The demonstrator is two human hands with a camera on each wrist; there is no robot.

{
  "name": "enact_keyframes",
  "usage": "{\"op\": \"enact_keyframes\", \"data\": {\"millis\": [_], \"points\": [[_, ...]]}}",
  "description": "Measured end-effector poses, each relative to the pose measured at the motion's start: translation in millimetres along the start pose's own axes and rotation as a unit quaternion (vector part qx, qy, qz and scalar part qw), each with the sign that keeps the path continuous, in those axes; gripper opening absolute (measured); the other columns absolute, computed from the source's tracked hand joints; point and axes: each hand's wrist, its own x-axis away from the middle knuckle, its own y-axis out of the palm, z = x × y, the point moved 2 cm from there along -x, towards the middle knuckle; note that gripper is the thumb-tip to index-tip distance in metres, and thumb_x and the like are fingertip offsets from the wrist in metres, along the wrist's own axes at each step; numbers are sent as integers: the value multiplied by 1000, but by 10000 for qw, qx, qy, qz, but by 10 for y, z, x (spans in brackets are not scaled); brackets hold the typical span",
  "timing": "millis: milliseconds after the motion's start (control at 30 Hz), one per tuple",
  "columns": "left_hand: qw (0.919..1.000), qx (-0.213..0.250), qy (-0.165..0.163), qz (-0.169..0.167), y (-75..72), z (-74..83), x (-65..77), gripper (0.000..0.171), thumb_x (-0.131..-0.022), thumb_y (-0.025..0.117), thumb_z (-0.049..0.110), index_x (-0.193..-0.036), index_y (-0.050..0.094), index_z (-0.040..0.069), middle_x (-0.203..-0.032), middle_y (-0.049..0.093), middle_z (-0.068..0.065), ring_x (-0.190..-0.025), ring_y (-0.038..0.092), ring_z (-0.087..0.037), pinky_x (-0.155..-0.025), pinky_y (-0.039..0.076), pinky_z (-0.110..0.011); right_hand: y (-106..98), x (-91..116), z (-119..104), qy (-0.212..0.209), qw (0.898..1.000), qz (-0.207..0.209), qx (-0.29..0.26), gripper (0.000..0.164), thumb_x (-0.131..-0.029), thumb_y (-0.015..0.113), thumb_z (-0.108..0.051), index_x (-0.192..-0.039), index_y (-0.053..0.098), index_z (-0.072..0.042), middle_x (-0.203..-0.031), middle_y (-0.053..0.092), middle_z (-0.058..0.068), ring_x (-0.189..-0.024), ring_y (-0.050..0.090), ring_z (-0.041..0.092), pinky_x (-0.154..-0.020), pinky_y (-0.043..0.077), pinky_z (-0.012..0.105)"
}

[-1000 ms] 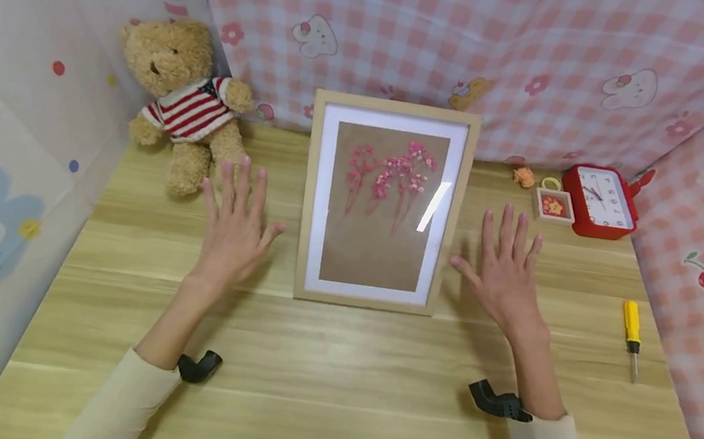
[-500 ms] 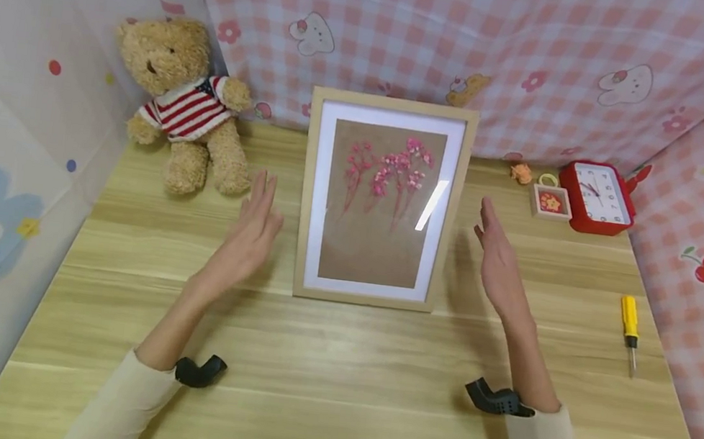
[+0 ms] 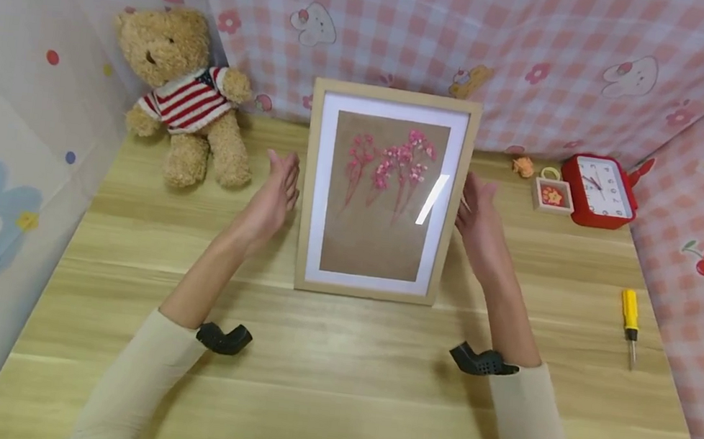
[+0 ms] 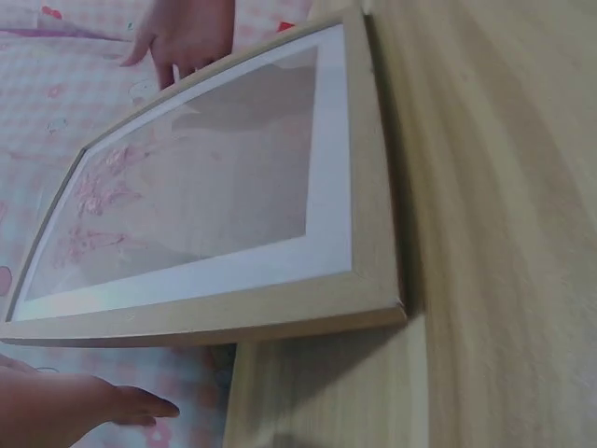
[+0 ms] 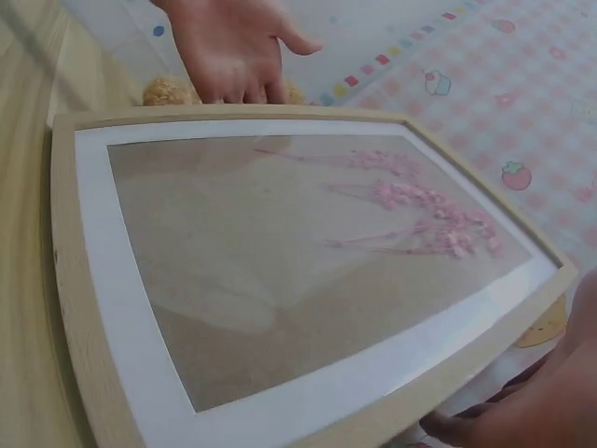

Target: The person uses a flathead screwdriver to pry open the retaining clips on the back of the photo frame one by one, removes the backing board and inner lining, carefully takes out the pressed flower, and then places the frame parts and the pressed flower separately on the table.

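A light wooden picture frame (image 3: pixel 311 193) stands upright on the table near the back curtain, with pink dried flowers (image 3: pixel 402 164) on brown backing behind its glazing. Beside its left edge is my left hand (image 3: pixel 271 201), thumb up, fingers extended towards the side. My right hand (image 3: pixel 484 227) mirrors it at the right edge, its fingertips partly hidden by the frame. In the left wrist view, a gap shows between my left hand (image 4: pixel 70 406) and the frame. Contact on the right cannot be told from the right wrist view, where the right hand (image 5: pixel 536 397) is partly cut off.
A teddy bear (image 3: pixel 185 103) in a striped shirt sits at the back left. At the back right are a red alarm clock (image 3: pixel 601 192), a small square box (image 3: pixel 552 196) and an orange trinket (image 3: pixel 523 167). A yellow screwdriver (image 3: pixel 630 313) lies near the right edge.
Both hands have turned from palm-down to thumb-up and moved inward to the sides of the picture frame. The frame has stayed in place; the head view has shifted slightly.
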Motion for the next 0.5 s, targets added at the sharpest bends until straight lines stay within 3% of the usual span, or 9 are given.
{"op": "enact_keyframes", "data": {"millis": [100,200,333,500], "points": [[9991,371,-210,90,7,-23,-81,83,-108,-7,64,-173,-22,14,-181,-29,-4,-169,-24,-23,-137,-13,-41,41,-82,15,182,9997,-43,-125,86,-111,-4,-61,-176,-2,-6,-186,-1,14,-172,0,34,-140,1,43],[9994,4,-330,143,29,-65,-106,83,-107,-9,66,-173,-22,17,-181,-31,-1,-168,-26,-23,-136,-16,-44,77,-117,49,357,9992,-49,-155,88,-110,-3,-64,-177,-2,-7,-187,-4,10,-172,-8,26,-139,-5,41],[9962,-745,-455,-59,95,-124,-95,85,-107,-6,71,-174,-20,20,-181,-29,1,-168,-26,-21,-135,-16,-48,125,-108,79,676,9975,175,-55,91,-109,6,-71,-174,-15,-11,-183,-23,-1,-167,-26,16,-135,-16,40],[9931,-1047,-500,-185,145,-172,-82,88,-107,1,75,-174,-21,22,-181,-29,0,-167,-28,-20,-133,-21,-52,186,-100,93,764,9953,589,-4,93,-110,13,-72,-173,-18,-12,-181,-28,-2,-165,-30,18,-133,-22,46]]}}
